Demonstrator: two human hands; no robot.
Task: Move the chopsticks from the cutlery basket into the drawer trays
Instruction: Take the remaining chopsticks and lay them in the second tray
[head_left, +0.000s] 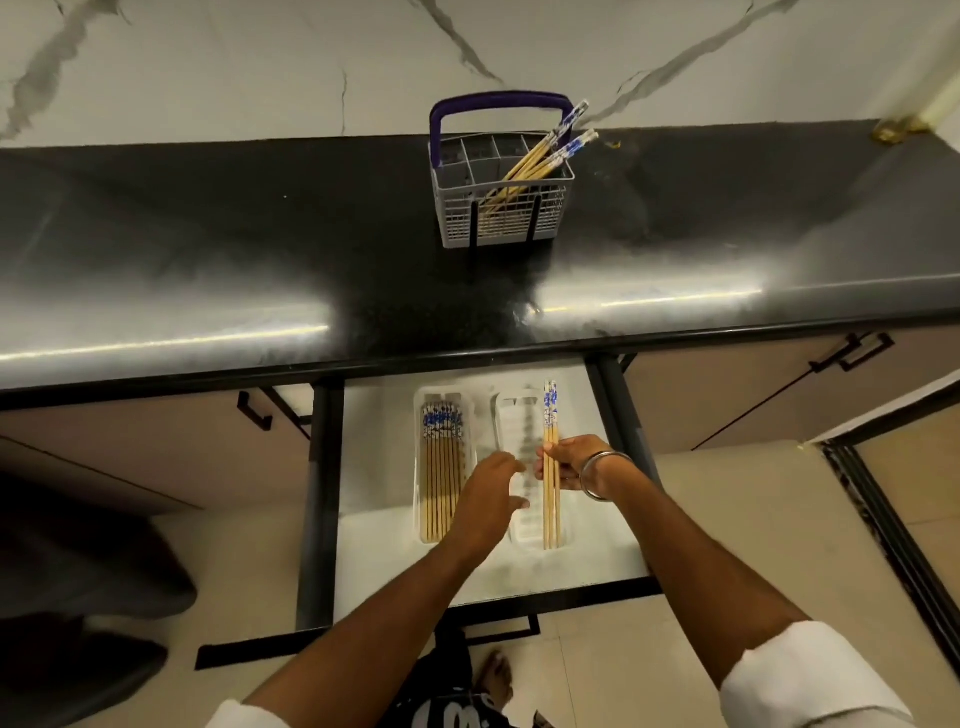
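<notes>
A grey cutlery basket (540, 221) with a purple handle stands on the black counter and holds several wooden chopsticks (540, 161) with blue-patterned ends. Below, the drawer (374, 467) is pulled out with two clear trays. The left tray (421, 467) holds several chopsticks (440, 478) lying side by side. My right hand (574, 462) is shut on a pair of chopsticks (550, 499) over the right tray (519, 415), lengthwise with the patterned ends away from me. My left hand (491, 493) hovers between the two trays, fingers apart, holding nothing.
The black counter (260, 249) overhangs the drawer's back. Cabinet doors with black handles (254, 410) flank the drawer. A marble wall rises behind the counter. A foot (496, 675) stands on the tiled floor under the drawer front.
</notes>
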